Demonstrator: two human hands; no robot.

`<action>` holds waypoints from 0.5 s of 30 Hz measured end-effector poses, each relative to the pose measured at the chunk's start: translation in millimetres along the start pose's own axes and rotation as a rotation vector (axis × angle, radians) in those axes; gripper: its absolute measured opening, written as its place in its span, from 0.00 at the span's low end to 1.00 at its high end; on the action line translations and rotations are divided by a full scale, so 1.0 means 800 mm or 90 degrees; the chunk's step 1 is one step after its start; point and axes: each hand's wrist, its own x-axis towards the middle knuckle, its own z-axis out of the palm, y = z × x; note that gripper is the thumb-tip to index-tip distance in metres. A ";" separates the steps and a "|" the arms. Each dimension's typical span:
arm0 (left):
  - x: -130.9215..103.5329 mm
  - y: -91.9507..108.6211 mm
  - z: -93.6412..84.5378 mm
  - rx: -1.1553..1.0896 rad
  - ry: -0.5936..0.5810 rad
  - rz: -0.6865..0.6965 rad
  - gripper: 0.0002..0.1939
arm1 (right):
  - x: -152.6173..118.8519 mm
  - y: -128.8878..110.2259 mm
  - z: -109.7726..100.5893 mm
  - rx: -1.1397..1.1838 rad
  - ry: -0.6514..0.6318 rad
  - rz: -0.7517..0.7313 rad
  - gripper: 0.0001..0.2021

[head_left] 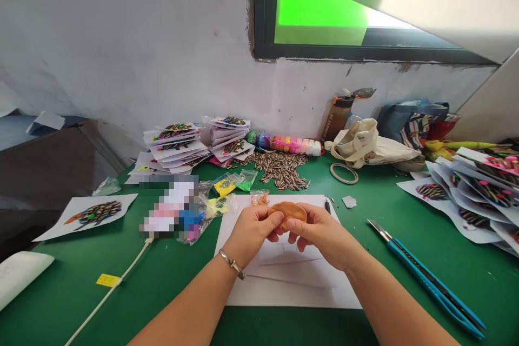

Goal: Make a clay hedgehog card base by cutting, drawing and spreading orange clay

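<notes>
Between my two hands is a flattened orange-brown disc of modelling clay (pixel 292 211), held above the white paper (pixel 279 281). My left hand (pixel 259 224), with a silver bracelet at the wrist, pinches its left side with the thumb on top. On the right side, my right hand (pixel 318 227) grips the disc between thumb and fingers. Some fingertips are tucked under the clay and partly hidden. Just behind the hands lies a small bag of orange bits (pixel 259 198). A black pen (pixel 327 205) rests at the paper's upper right.
A blue utility knife (pixel 430 281) lies at right with its blade out. Sunflower seeds (pixel 279 167) are heaped behind the paper. Stacks of seed-decorated sheets (pixel 178 148) stand at left and right. A white cable (pixel 117 284) crosses the left side; a bottle (pixel 337 116) stands at the back.
</notes>
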 end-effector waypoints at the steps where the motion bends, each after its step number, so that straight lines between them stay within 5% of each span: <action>1: 0.000 0.000 -0.001 -0.004 -0.001 0.003 0.14 | 0.000 -0.001 0.000 0.007 -0.014 0.005 0.14; 8: -0.001 -0.002 -0.003 -0.007 -0.039 0.005 0.18 | 0.003 0.011 -0.008 -0.025 0.013 0.039 0.14; 15: -0.002 0.003 0.001 -0.019 -0.029 0.010 0.14 | 0.000 0.005 -0.008 -0.021 -0.049 0.061 0.17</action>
